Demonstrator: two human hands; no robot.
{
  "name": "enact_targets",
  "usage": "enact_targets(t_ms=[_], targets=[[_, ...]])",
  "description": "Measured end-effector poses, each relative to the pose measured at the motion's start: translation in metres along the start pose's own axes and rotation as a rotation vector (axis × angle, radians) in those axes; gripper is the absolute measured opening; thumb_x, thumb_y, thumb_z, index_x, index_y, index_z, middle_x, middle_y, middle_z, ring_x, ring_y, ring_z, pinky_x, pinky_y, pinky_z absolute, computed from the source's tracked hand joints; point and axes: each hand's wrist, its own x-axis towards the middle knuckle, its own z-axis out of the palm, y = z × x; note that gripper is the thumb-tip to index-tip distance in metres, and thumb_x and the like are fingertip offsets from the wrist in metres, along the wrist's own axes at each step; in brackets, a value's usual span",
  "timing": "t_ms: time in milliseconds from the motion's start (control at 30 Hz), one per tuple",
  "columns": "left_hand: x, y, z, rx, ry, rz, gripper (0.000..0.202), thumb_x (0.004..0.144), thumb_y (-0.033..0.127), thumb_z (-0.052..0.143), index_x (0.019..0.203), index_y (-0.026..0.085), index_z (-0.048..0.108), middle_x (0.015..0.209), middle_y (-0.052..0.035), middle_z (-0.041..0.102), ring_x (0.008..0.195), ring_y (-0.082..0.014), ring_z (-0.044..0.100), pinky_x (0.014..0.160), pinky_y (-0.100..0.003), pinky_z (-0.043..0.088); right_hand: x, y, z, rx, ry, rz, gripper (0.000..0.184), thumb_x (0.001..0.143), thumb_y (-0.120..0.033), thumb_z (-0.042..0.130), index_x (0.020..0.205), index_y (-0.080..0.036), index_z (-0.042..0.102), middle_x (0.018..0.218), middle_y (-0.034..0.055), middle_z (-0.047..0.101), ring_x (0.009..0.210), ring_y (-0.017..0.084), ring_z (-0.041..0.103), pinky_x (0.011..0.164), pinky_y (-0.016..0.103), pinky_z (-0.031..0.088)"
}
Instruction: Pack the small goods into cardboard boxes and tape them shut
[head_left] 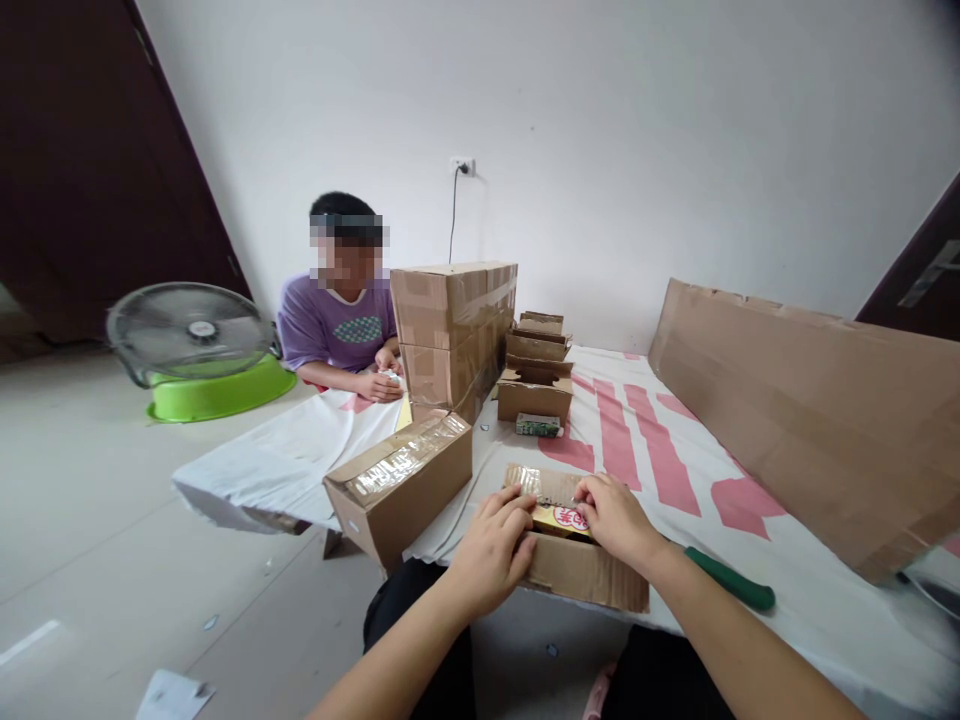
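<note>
A small open cardboard box (581,575) sits at the near edge of the table, right in front of me. Inside it lies something yellow with a red and white label (564,518). My left hand (491,550) rests on the box's left side, fingers curled over its rim. My right hand (613,517) reaches over the top, fingers bent down onto the yellow item and the taped flap (534,480). Whether either hand grips anything is hard to make out.
A taped carton (401,482) lies left of my box. Stacked cartons (454,335) and small open boxes (536,385) stand farther back, with a small green pack (538,425). A green-handled tool (731,580) lies right. A large cardboard sheet (810,410) leans right. Another person (337,325) sits across; a fan (191,330) stands left.
</note>
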Motion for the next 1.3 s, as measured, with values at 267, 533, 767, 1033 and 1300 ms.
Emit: enact_targets(t_ms=[267, 533, 767, 1033, 1300], targets=[[0.0, -0.001, 0.001, 0.006, 0.0, 0.009, 0.013, 0.087, 0.02, 0.045, 0.093, 0.019, 0.056, 0.123, -0.0097, 0.06, 0.125, -0.0277, 0.043, 0.101, -0.049, 0.04, 0.003, 0.0, 0.002, -0.002, 0.04, 0.0, 0.012, 0.079, -0.013, 0.054, 0.088, -0.02, 0.058, 0.088, 0.0023, 0.062, 0.085, 0.017, 0.053, 0.076, 0.028, 0.037], [-0.001, -0.002, 0.0, 0.019, 0.001, 0.012, 0.012, 0.087, 0.021, 0.046, 0.093, 0.019, 0.057, 0.122, -0.0087, 0.061, 0.125, -0.0268, 0.043, 0.101, -0.048, 0.041, 0.012, -0.007, 0.003, -0.194, -0.043, -0.03, 0.011, 0.085, -0.016, 0.048, 0.081, -0.021, 0.058, 0.09, 0.0036, 0.06, 0.088, 0.018, 0.052, 0.068, 0.028, 0.031], [0.0, -0.002, 0.001, 0.025, -0.015, 0.005, 0.011, 0.088, 0.021, 0.046, 0.093, 0.019, 0.055, 0.124, -0.0081, 0.06, 0.127, -0.0269, 0.042, 0.102, -0.048, 0.04, -0.004, -0.004, -0.011, 0.0, -0.051, -0.149, 0.012, 0.082, -0.011, 0.044, 0.078, -0.019, 0.052, 0.086, 0.0045, 0.06, 0.083, 0.017, 0.052, 0.072, 0.027, 0.036], [-0.002, -0.002, 0.001, 0.031, -0.021, 0.007, 0.011, 0.089, 0.021, 0.045, 0.092, 0.019, 0.054, 0.126, -0.0081, 0.059, 0.128, -0.0275, 0.04, 0.101, -0.049, 0.04, -0.064, 0.086, -0.042, 0.022, 0.163, 0.257, 0.016, 0.084, -0.027, 0.039, 0.074, -0.022, 0.05, 0.075, 0.0029, 0.062, 0.07, 0.018, 0.056, 0.062, 0.027, 0.04], [-0.001, -0.003, 0.002, 0.024, 0.013, 0.022, 0.011, 0.087, 0.02, 0.046, 0.092, 0.019, 0.055, 0.124, -0.0082, 0.059, 0.126, -0.0263, 0.043, 0.101, -0.047, 0.041, -0.153, 0.176, 0.021, -0.516, -0.043, 0.5, 0.021, 0.078, -0.009, 0.045, 0.076, -0.017, 0.064, 0.076, 0.01, 0.064, 0.075, 0.025, 0.062, 0.061, 0.032, 0.04]])
